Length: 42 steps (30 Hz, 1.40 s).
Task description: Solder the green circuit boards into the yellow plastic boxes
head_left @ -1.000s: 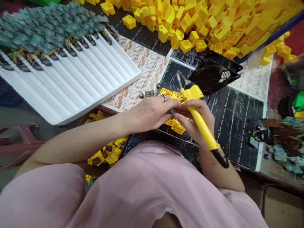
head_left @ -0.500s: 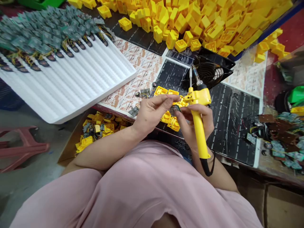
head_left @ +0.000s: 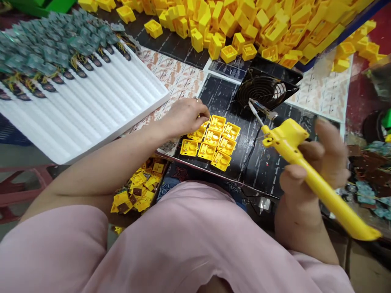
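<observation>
My right hand (head_left: 317, 162) grips a yellow soldering gun (head_left: 308, 171), its metal tip and thin feed tube slanting up to the left in front of a black fan (head_left: 259, 87). Some of its fingers are blurred. My left hand (head_left: 186, 116) is over the upper left of a group of open yellow plastic cases (head_left: 213, 136), palm down with the fingers curled together. Whatever those fingers hold, if anything, is hidden. Small metal parts show inside the cases, which lie close together on the black mat (head_left: 244, 162).
A white foam tray (head_left: 122, 93) at left carries rows of green circuit boards (head_left: 51, 53) with wires. Yellow housings (head_left: 232, 24) are heaped at the back. A box of yellow parts (head_left: 137, 187) stands below the table edge; more boards (head_left: 369, 195) lie at right.
My right hand has swung right and down with the soldering gun. My left hand has moved left and up, away from the other hand and the small board, uncovering the yellow cases.
</observation>
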Available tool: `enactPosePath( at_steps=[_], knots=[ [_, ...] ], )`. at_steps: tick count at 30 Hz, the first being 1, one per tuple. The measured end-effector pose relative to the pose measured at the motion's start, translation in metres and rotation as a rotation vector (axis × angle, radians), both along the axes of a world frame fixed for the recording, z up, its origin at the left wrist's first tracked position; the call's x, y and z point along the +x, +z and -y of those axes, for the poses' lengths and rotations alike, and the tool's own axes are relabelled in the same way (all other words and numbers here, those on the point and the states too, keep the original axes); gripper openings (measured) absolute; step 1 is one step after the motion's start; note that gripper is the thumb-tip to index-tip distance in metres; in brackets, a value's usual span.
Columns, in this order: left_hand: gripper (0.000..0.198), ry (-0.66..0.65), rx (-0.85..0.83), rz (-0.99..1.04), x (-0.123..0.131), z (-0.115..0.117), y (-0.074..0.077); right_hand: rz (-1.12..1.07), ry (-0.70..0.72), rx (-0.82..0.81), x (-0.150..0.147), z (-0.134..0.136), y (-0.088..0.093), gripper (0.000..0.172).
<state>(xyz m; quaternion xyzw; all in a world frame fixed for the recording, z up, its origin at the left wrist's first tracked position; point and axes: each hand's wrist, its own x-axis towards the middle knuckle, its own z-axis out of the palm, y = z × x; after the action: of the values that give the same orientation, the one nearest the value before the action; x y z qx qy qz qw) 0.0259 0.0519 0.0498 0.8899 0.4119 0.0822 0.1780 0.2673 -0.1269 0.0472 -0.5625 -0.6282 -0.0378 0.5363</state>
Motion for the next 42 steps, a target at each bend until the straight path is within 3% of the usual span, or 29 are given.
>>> enactPosePath(
  at_steps=[3,5,9,12,16,28,32,37,42],
  knots=[
    [0.033,-0.053,-0.005,-0.222,0.019,-0.004,-0.005,-0.030,-0.136,0.162,0.006,-0.008,0.002,0.040],
    [0.035,-0.060,-0.028,-0.292,0.025,-0.004,-0.006,-0.039,-0.091,0.093,0.010,-0.012,-0.006,0.027],
    [0.036,-0.082,-0.049,-0.338,0.027,-0.005,-0.005,-0.092,0.097,-0.145,0.013,-0.016,-0.027,0.046],
    [0.034,-0.111,-0.018,-0.351,0.028,-0.006,-0.004,-0.015,0.124,-0.154,0.010,-0.019,-0.034,0.034],
    [0.030,-0.126,-0.055,-0.324,0.032,-0.010,-0.003,0.072,0.199,-0.090,0.004,-0.031,-0.030,0.021],
    [0.018,-0.179,-0.025,-0.285,0.036,-0.019,-0.007,0.243,0.394,-0.103,0.006,-0.055,-0.011,0.018],
    [0.018,-0.183,-0.041,-0.340,0.040,-0.018,-0.001,0.229,0.403,-0.067,0.007,-0.059,-0.008,0.018],
    [0.016,-0.163,-0.043,-0.351,0.041,-0.018,-0.002,0.273,0.395,-0.180,0.009,-0.058,-0.006,0.022],
    [0.019,-0.198,-0.018,-0.336,0.039,-0.022,-0.007,0.164,0.308,-0.068,0.013,-0.052,-0.004,0.020]
  ],
)
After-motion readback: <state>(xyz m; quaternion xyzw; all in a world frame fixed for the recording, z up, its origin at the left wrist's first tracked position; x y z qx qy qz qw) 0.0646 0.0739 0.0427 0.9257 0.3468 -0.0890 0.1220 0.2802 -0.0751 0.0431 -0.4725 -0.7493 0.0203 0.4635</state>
